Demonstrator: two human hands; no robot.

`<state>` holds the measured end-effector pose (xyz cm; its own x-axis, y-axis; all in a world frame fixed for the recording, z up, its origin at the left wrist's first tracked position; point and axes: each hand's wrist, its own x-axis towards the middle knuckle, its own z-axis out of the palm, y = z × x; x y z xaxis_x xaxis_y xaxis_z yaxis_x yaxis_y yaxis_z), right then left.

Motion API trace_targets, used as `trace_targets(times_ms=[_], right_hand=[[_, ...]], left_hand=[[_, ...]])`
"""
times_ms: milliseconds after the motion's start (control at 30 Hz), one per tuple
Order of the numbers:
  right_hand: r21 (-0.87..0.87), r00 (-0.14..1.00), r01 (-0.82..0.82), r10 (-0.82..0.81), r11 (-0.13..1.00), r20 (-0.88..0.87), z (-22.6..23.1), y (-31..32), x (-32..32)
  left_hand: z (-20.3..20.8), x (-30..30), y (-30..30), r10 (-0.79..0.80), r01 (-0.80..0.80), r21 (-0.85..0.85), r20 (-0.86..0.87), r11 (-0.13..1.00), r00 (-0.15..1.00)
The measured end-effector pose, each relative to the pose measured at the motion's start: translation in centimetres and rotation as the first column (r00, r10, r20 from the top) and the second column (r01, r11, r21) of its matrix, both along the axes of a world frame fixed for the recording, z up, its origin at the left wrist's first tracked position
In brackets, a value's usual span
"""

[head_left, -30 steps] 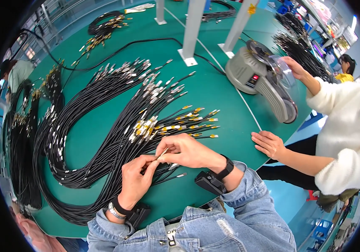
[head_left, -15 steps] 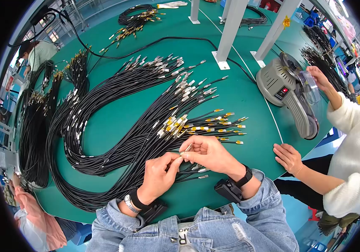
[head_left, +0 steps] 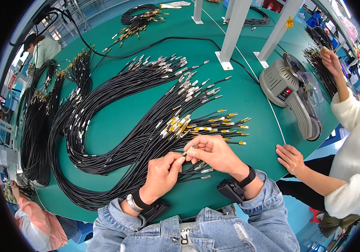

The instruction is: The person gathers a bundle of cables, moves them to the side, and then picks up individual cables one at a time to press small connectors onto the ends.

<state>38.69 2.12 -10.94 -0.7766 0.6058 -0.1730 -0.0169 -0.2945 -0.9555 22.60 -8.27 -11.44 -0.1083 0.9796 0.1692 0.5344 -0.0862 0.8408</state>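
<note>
Above the near edge of a large bundle of black cables, both my hands work at one cable end. My left hand is closed, its thumb and forefinger pinching just below the tip. Right beside it, my right hand is closed with its fingertips on the same end, where a small silvery connector shows between the fingers. The cable below the pinch is mostly hidden by my hands. Just beyond them lie cable ends with yellow tabs; other ends nearby carry white or silver tips.
A grey tape dispenser with a red light stands at the right. There a co-worker's hand rests on the green table edge, the other raised. White posts rise behind. More cable bundles lie left.
The co-worker's far hand has left the dispenser's clear cover and lifted up and back. My right hand has tilted slightly, showing more of the connector.
</note>
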Motion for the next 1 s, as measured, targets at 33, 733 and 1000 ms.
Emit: trace_targets(times_ms=[33, 733, 1000], right_hand=[[-0.004, 1.000, -0.010, 0.010, 1.000, 0.001, 0.0, 0.0, 0.0], [0.516, 0.955, -0.227, 0.084, 0.826, 0.285, 0.3, 1.4, 1.9], [0.532, 0.923, 0.063, -0.252, 0.845, 0.290, 0.6, 1.1, 1.1]], left_hand=[[0.0, 0.0, 0.0, 0.002, -0.002, 0.000, -0.001, 1.000, 1.000], [0.5, -0.6, 0.9, 0.132, 0.005, 0.292, -0.448, 0.957, 0.884], [0.2, -0.4, 2.2, 0.199, -0.076, 0.212, -0.651, 0.974, 0.733]])
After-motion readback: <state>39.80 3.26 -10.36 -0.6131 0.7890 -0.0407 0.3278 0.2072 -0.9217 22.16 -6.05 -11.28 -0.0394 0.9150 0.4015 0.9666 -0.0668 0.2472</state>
